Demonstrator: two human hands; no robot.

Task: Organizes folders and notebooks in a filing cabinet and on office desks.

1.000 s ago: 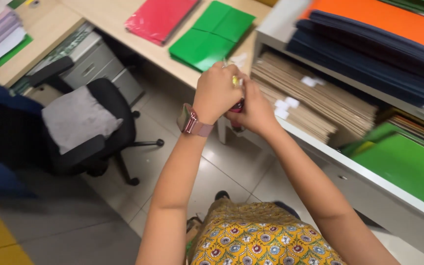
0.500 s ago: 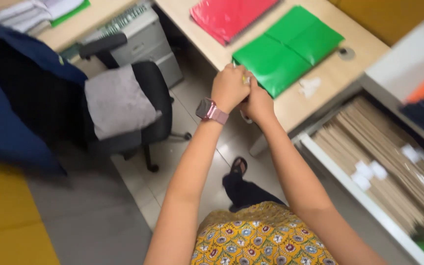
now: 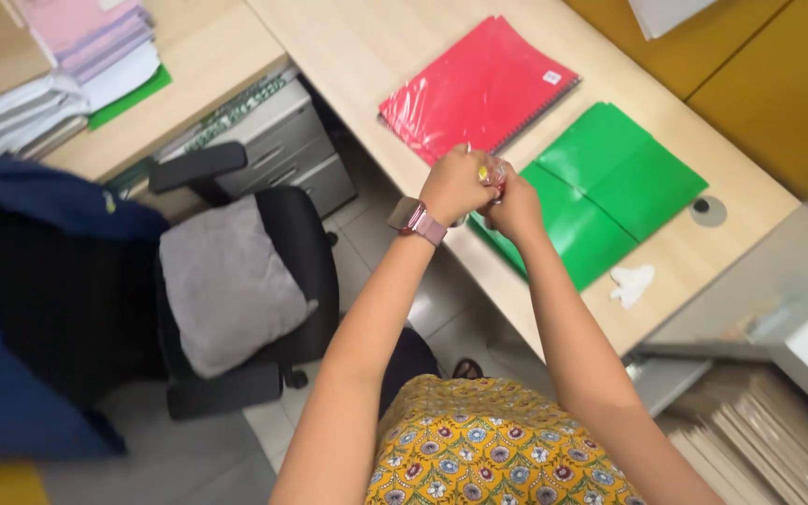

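Peeking from clasped hands (image 3: 483,187): small tube (image 3: 495,174) (yellow-red).

Desk (image 3: 395,56): light wood top, ran from upper left across to the right, with a corner at the upper left.
Red notebook (image 3: 474,89): spiral-bound, in clear wrap, lay flat on the desk near its front edge.
Green folder (image 3: 614,187): lay flat just beside the red notebook, to its right.
White scrap (image 3: 630,283): crumpled, lay on the desk near the green folder's lower corner.
Cable grommet (image 3: 706,209): round, set in the desk top right of the green folder.
Paper stacks (image 3: 58,61): pink, white and green sheets lay piled on the desk's left wing.
Floor (image 3: 376,252): pale tiles, carried a black office chair (image 3: 236,299).
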